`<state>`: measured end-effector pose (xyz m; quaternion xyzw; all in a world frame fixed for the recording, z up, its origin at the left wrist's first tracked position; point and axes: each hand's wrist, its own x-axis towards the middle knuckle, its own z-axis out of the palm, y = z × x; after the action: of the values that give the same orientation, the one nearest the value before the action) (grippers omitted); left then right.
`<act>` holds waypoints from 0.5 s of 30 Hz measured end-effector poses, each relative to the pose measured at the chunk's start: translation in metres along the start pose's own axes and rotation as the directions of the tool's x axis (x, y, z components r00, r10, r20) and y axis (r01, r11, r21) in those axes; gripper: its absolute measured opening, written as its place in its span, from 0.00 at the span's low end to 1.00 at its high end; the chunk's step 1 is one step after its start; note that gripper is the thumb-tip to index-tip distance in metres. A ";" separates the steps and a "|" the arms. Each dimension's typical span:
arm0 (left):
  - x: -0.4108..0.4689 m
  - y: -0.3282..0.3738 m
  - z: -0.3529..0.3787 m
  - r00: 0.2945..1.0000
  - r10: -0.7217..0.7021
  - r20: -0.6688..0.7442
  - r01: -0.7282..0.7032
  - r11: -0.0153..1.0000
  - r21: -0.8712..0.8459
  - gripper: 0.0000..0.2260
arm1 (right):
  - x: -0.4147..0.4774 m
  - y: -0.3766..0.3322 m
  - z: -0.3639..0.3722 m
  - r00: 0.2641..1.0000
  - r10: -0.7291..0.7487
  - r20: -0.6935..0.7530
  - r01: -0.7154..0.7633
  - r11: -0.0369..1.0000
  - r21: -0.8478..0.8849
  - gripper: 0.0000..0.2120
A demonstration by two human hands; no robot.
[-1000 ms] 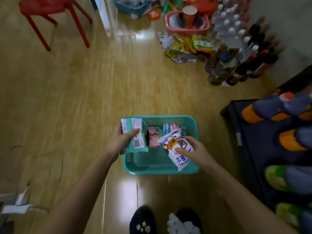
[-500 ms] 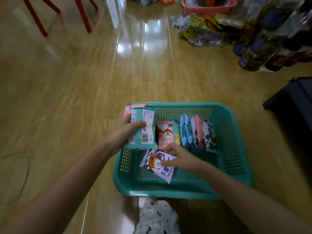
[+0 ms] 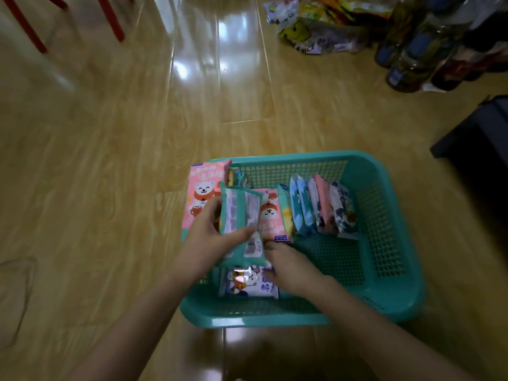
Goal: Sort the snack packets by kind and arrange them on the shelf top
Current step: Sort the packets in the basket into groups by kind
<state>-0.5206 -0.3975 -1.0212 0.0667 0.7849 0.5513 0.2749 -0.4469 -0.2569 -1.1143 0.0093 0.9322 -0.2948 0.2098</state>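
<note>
Left hand (image 3: 209, 237) — fingers clamped on flat teal plastic snack packets (image 3: 242, 224) — sits over the left wall of the teal mesh plastic basket (image 3: 384, 215). Right hand (image 3: 291, 268) touches a white cartoon-printed packet (image 3: 247, 283) inside — grip cannot be told.

My green pack (image 3: 240, 224) over the basket (image 3: 384, 306) is blurry, so I can't read it. It hides the fingertips of my right hand (image 3: 288, 266). Behind the basket, the bottles (image 3: 406, 64) and red chair legs (image 3: 110, 20) are cut off at the top.
</note>
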 end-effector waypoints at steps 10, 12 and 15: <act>-0.028 -0.033 0.081 0.915 0.302 0.266 -0.401 0.747 0.530 0.25 | -0.064 0.007 -0.034 0.923 0.364 0.123 -0.186 0.142 0.972 0.13; -0.028 -0.036 0.087 0.910 0.251 0.330 -0.396 0.765 0.509 0.25 | -0.067 0.024 -0.034 0.854 0.497 0.155 -0.248 0.126 0.961 0.12; -0.025 -0.036 0.083 0.939 0.189 0.287 -0.310 0.828 0.468 0.15 | -0.079 0.054 -0.039 0.798 0.552 0.243 -0.403 0.186 0.896 0.10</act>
<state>-0.4502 -0.3531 -1.0650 0.3019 0.8492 0.3455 0.2612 -0.3825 -0.1820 -1.0836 0.4337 0.5623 -0.6793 0.1850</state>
